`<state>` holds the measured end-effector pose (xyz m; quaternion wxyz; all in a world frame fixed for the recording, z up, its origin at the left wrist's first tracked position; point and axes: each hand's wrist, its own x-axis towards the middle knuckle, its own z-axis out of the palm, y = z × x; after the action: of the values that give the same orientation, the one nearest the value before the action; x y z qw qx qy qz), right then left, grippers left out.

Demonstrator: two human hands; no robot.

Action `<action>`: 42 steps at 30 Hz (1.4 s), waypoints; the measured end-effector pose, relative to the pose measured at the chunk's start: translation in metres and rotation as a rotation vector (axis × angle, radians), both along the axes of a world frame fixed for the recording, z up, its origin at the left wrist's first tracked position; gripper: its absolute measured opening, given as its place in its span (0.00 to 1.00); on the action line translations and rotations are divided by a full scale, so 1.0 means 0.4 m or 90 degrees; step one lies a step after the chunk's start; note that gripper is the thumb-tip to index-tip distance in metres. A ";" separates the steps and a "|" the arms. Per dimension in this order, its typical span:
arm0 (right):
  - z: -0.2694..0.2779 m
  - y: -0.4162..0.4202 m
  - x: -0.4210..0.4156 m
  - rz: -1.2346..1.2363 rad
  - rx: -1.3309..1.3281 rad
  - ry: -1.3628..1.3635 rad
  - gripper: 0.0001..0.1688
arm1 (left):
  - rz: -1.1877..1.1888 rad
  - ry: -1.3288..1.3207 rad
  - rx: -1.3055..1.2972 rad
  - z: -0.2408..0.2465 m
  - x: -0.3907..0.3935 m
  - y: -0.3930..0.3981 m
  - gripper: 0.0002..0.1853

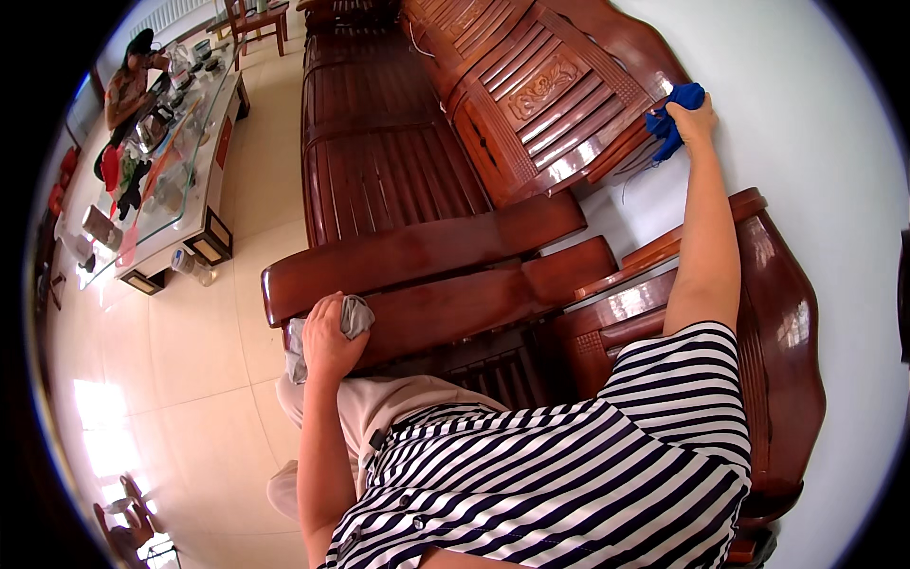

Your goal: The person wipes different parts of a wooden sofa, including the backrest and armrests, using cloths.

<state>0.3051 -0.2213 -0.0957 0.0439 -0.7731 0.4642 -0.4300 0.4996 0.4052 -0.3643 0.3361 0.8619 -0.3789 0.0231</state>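
My right hand (697, 121) is stretched far out and grips a bunched blue cloth (665, 131). That cloth lies against the top corner of a dark red wooden sofa's slatted backrest (540, 85), beside the wall. My left hand (330, 338) holds a crumpled grey cloth (355, 317) over the front end of a glossy wooden armrest (455, 299). Part of the grey cloth hangs down past the armrest end. A second armrest (419, 242) runs alongside, belonging to the long sofa with its slatted seat (394, 171).
A white wall (796, 142) borders the backrests. Thin cables hang in the gap between the seats. Across the tiled floor (263, 206), a glass-topped table (192, 178) carries a kettle (151, 129) and clutter. A person (128, 92) sits behind it. A jar (193, 267) stands by its base.
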 end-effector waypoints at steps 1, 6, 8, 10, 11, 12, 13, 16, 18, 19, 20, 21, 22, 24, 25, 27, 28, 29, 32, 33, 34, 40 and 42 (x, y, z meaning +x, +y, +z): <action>0.004 -0.013 -0.011 -0.011 -0.017 0.007 0.60 | -0.004 0.003 -0.002 0.000 0.000 -0.001 0.29; 0.039 -0.024 -0.024 0.043 0.073 -0.154 0.42 | -0.006 0.010 0.012 0.009 -0.002 0.004 0.30; 0.041 -0.004 -0.011 0.106 0.164 -0.226 0.35 | -0.001 0.009 0.021 0.009 0.000 0.017 0.30; 0.046 -0.050 -0.031 0.135 0.185 -0.285 0.32 | -0.008 0.018 0.014 0.012 -0.002 0.009 0.30; 0.050 -0.083 -0.041 0.149 0.193 -0.315 0.30 | -0.013 0.022 0.009 0.013 -0.002 0.002 0.30; 0.044 -0.106 -0.034 0.125 0.198 -0.334 0.30 | -0.014 0.017 0.005 0.011 0.000 0.001 0.30; 0.044 -0.120 -0.030 0.099 0.201 -0.351 0.30 | -0.017 0.013 0.000 0.008 0.000 -0.001 0.30; 0.023 -0.126 -0.041 0.069 0.145 -0.280 0.32 | -0.021 -0.002 -0.010 -0.001 0.000 -0.006 0.30; -0.001 -0.094 -0.026 0.109 0.080 -0.164 0.32 | -0.018 -0.006 -0.010 -0.003 0.003 -0.001 0.30; -0.028 -0.022 0.012 0.154 0.072 -0.127 0.43 | -0.008 -0.007 0.000 0.001 0.006 0.016 0.30; -0.028 -0.016 0.007 0.072 -0.004 -0.104 0.49 | -0.018 -0.005 -0.009 0.000 0.003 0.005 0.30; -0.041 -0.001 0.026 -0.002 -0.071 -0.083 0.55 | -0.020 -0.005 -0.010 0.001 0.004 0.006 0.29; -0.038 0.020 0.027 -0.027 -0.033 -0.073 0.62 | -0.022 -0.005 -0.011 0.001 0.005 0.005 0.29; -0.033 0.019 0.024 -0.054 -0.070 -0.057 0.59 | -0.024 -0.002 -0.013 0.004 0.004 0.002 0.29; -0.029 0.011 0.018 -0.068 -0.089 -0.048 0.57 | -0.026 0.000 -0.014 0.008 0.002 -0.001 0.28; -0.012 0.002 -0.006 -0.028 -0.106 -0.022 0.53 | -0.028 0.005 -0.015 0.010 0.001 -0.003 0.28; -0.007 0.000 -0.011 -0.006 -0.113 -0.010 0.51 | -0.028 0.007 -0.016 0.011 0.002 -0.002 0.28; 0.001 -0.004 -0.014 -0.001 -0.070 -0.045 0.51 | -0.028 0.008 -0.016 0.011 0.003 -0.001 0.28; 0.039 0.024 -0.005 -0.026 -0.020 -0.115 0.45 | -0.020 -0.001 0.002 0.005 0.007 0.011 0.31; 0.050 0.018 -0.012 -0.048 0.010 -0.129 0.44 | -0.022 0.001 0.003 0.007 0.007 0.010 0.30; 0.063 0.013 -0.013 -0.020 0.050 -0.158 0.44 | -0.023 0.002 0.005 0.012 0.005 0.009 0.30; 0.079 -0.090 -0.030 -0.026 0.131 -0.245 0.37 | -0.023 0.020 -0.007 0.012 0.006 0.010 0.27; 0.075 -0.131 -0.045 -0.073 0.126 -0.248 0.38 | -0.028 0.018 -0.013 0.013 0.005 0.005 0.27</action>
<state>0.2870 -0.2737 -0.0658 0.1835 -0.6400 0.5300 -0.5252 0.5016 0.4074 -0.3592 0.3508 0.8502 -0.3925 0.0071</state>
